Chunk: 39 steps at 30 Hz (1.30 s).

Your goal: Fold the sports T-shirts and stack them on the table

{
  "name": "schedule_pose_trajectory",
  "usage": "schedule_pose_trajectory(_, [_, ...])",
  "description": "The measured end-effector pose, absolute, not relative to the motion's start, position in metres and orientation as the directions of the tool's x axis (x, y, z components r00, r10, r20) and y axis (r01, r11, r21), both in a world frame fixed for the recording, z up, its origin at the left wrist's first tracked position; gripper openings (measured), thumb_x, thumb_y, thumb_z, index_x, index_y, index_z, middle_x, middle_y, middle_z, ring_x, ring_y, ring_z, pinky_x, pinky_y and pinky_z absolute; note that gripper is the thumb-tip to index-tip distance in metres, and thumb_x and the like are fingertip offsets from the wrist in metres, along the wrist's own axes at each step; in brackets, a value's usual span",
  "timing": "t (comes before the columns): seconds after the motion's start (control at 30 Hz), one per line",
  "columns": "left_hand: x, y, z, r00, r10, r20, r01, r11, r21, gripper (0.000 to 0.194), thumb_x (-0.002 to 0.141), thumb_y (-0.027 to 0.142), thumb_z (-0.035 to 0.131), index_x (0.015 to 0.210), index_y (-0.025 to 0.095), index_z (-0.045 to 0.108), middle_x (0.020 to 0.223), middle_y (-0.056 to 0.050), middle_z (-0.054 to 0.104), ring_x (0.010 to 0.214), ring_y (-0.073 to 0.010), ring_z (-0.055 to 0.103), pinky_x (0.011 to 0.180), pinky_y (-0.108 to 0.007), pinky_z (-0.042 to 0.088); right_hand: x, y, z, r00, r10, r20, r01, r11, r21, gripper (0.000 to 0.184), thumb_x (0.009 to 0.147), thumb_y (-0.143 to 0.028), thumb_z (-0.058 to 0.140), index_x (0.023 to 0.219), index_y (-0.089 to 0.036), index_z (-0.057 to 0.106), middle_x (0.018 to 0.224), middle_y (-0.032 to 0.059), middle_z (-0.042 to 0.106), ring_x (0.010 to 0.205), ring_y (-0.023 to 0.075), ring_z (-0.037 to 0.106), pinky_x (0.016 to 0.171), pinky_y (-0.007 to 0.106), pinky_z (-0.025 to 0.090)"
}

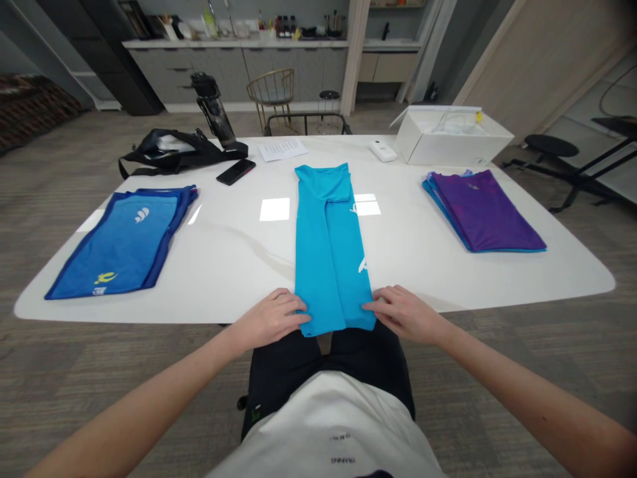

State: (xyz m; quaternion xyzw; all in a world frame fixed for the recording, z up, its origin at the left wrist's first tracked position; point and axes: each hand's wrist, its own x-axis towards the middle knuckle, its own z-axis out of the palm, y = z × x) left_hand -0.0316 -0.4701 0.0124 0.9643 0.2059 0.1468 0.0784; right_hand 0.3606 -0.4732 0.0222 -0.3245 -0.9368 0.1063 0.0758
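A turquoise garment (318,259), folded lengthwise into a long narrow strip, lies in front of me with white prints along its right side. Its far end is turned over in a flap, and its near end reaches slightly past the table's front edge. At the near left corner, my left hand (273,317) rests its loosely extended fingers on the cloth. My right hand (405,312) touches the near right edge with its fingers apart; some of them are partly hidden. Neither hand visibly grips the cloth.
On the white table (239,265), folded blue garments (129,232) lie left and a purple-topped stack (490,209) lies right. Farther back are a black bag (174,153), bottle (216,113), phone (235,171), paper sheet (282,149), small white device (383,151) and white box (448,139).
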Motion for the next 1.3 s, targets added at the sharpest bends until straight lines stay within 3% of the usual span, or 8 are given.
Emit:
schedule_pose_trajectory(0.17, [-0.026, -0.465, 0.004, 0.892, 0.359, 0.276, 0.313, -0.929, 0.197, 0.023, 0.101, 0.013, 0.054, 0.117, 0.023, 0.068, 0.115, -0.007, 0.074, 0.112, -0.0184, 0.067, 0.108, -0.038, 0.043, 0.359, -0.47, 0.023, -0.836, 0.546, 0.046, 0.528, 0.825, -0.201, 0.028, 0.103, -0.023, 0.05, 0.126, -0.026, 0.068, 0.113, 0.0113, 0.063, 0.098, 0.0232, 0.059, 0.087, 0.038, 0.046])
schedule_pose_trajectory(0.3, [-0.025, -0.465, 0.005, 0.84, 0.45, 0.302, 0.315, -0.86, 0.402, 0.021, 0.102, 0.019, 0.055, 0.118, 0.022, 0.069, 0.113, -0.007, 0.076, 0.11, -0.019, 0.069, 0.103, -0.035, 0.049, 0.355, -0.478, 0.019, -0.816, 0.565, 0.12, 0.526, 0.813, -0.249, 0.023, 0.103, -0.02, 0.049, 0.11, -0.024, 0.07, 0.102, 0.0089, 0.065, 0.091, 0.0205, 0.059, 0.082, 0.036, 0.046])
schedule_pose_trajectory(0.5, [-0.007, -0.441, 0.034, 0.476, 0.877, 0.061, 0.28, -0.217, 0.935, 0.025, 0.098, 0.04, 0.062, 0.109, 0.02, 0.074, 0.106, -0.006, 0.077, 0.097, -0.0201, 0.071, 0.089, -0.033, 0.055, 0.343, -0.461, 0.03, -0.399, 0.898, 0.186, 0.566, 0.401, -0.72, 0.021, 0.103, -0.036, 0.05, 0.097, -0.023, 0.065, 0.087, 0.0058, 0.066, 0.077, 0.019, 0.059, 0.07, 0.033, 0.049])
schedule_pose_trajectory(0.6, [0.005, -0.408, 0.032, 0.232, 0.967, -0.105, 0.109, 0.081, 0.991, 0.039, 0.087, 0.053, 0.072, 0.103, 0.017, 0.073, 0.1, -0.007, 0.077, 0.088, -0.0218, 0.07, 0.08, -0.034, 0.057, 0.342, -0.426, 0.029, -0.163, 0.985, 0.061, 0.613, 0.149, -0.776, 0.029, 0.098, -0.049, 0.055, 0.09, -0.023, 0.065, 0.072, 0.0006, 0.063, 0.063, 0.0171, 0.054, 0.061, 0.032, 0.044])
schedule_pose_trajectory(0.73, [0.01, -0.367, 0.016, 0.124, 0.939, -0.319, 0.128, 0.304, 0.944, 0.05, 0.069, 0.058, 0.083, 0.093, 0.016, 0.071, 0.08, -0.005, 0.073, 0.066, -0.0176, 0.064, 0.06, -0.03, 0.052, 0.34, -0.385, 0.018, -0.159, 0.98, -0.123, 0.71, 0.027, -0.704, 0.038, 0.087, -0.058, 0.064, 0.09, -0.021, 0.072, 0.076, 0.0023, 0.069, 0.069, 0.0197, 0.062, 0.067, 0.032, 0.045])
schedule_pose_trajectory(0.93, [0.004, -0.344, 0.011, 0.136, 0.918, -0.372, 0.401, 0.292, 0.868, 0.047, 0.064, 0.055, 0.086, 0.084, 0.016, 0.069, 0.061, 0.001, 0.061, 0.049, -0.0134, 0.051, 0.049, -0.028, 0.039, 0.326, -0.364, 0.017, -0.125, 0.974, -0.187, 0.78, -0.02, -0.625, 0.039, 0.081, -0.061, 0.071, 0.075, -0.023, 0.066, 0.067, 0.0012, 0.066, 0.068, 0.0213, 0.063, 0.062, 0.031, 0.04])
schedule_pose_trajectory(1.17, [0.01, -0.355, 0.029, 0.092, 0.993, 0.075, 0.196, -0.092, 0.976, 0.034, 0.084, 0.051, 0.072, 0.101, 0.022, 0.069, 0.092, -0.001, 0.069, 0.085, -0.0171, 0.061, 0.078, -0.028, 0.048, 0.321, -0.366, 0.024, 0.004, 0.987, 0.161, 0.58, 0.129, -0.804, 0.032, 0.092, -0.056, 0.061, 0.087, -0.025, 0.061, 0.068, -0.0022, 0.06, 0.063, 0.0174, 0.053, 0.062, 0.03, 0.04])
schedule_pose_trajectory(1.3, [0.015, -0.337, 0.018, 0.101, 0.995, -0.021, 0.154, 0.005, 0.988, 0.035, 0.081, 0.049, 0.073, 0.099, 0.02, 0.068, 0.089, -0.001, 0.07, 0.082, -0.0181, 0.062, 0.076, -0.03, 0.049, 0.323, -0.349, 0.019, -0.009, 0.995, 0.1, 0.608, 0.085, -0.789, 0.028, 0.092, -0.052, 0.061, 0.088, -0.025, 0.062, 0.073, -0.0009, 0.064, 0.065, 0.0181, 0.056, 0.063, 0.03, 0.042])
